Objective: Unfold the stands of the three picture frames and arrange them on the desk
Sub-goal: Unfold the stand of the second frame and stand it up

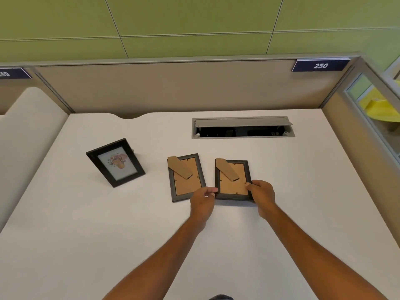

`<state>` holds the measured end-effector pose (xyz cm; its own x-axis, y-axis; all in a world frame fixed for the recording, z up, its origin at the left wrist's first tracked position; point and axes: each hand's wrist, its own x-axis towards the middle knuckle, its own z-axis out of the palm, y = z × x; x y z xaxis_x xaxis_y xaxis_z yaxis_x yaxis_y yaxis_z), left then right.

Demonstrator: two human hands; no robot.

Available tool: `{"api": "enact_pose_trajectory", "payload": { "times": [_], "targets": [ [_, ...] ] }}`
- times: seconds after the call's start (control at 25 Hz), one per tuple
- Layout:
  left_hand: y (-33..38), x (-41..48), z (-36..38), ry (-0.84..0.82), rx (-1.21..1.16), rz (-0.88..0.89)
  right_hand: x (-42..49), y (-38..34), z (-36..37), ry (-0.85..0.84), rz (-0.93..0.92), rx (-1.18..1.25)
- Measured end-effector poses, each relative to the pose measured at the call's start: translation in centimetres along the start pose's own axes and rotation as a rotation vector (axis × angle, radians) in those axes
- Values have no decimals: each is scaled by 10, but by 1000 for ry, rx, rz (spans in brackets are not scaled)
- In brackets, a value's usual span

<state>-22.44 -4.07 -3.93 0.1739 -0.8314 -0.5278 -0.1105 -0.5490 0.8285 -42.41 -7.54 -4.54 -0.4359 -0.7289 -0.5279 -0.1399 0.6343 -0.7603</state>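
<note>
Two bare hands close on a black picture frame at the middle of a white desk (303,191), in a cubicle walled by beige partitions. The right-hand frame (233,180) lies face down, its brown backing board upward and its cardboard stand (227,169) slanting across the upper part of the back; whether the stand is folded flat or slightly raised cannot be told. The left hand (203,197) pinches the frame's near left corner, fingertips at the rim, while the right hand (260,192) grips the near right corner with the thumb on the backing board. The near edge of this frame seems just off the desk (a thin shadow runs beneath it).

Just beside it on the left, apart by a narrow gap, the middle frame (186,177) also lies face down with its stand (180,167) across the back. The left hand covers its near right corner.

Well apart, toward the desk's left edge, the third frame (115,162) stands upright and leaning back, showing a print of a bouquet of pink flowers.

Near the desk's far edge, a grey cable tray (242,127) is set into the surface with its lid raised. A blue plate reading 250 (320,65) sits on the partition at the far right corner.
</note>
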Motion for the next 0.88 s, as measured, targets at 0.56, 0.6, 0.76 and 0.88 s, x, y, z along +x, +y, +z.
{"api": "enact_pose_trajectory", "payload": {
  "times": [0.56, 0.6, 0.76, 0.88],
  "targets": [
    [35, 13, -16, -37, 196, 374, -9, -49, -23, -112, 147, 312],
    [37, 14, -15, -34, 197, 395, -12, -53, -25, -125, 146, 315],
    [40, 16, -15, 31, 191, 550, -24, -66, -34, -175, 134, 354],
    [45, 19, -18, 50, 160, 656, -33, -78, -41, -189, 104, 390]
  ]
}}
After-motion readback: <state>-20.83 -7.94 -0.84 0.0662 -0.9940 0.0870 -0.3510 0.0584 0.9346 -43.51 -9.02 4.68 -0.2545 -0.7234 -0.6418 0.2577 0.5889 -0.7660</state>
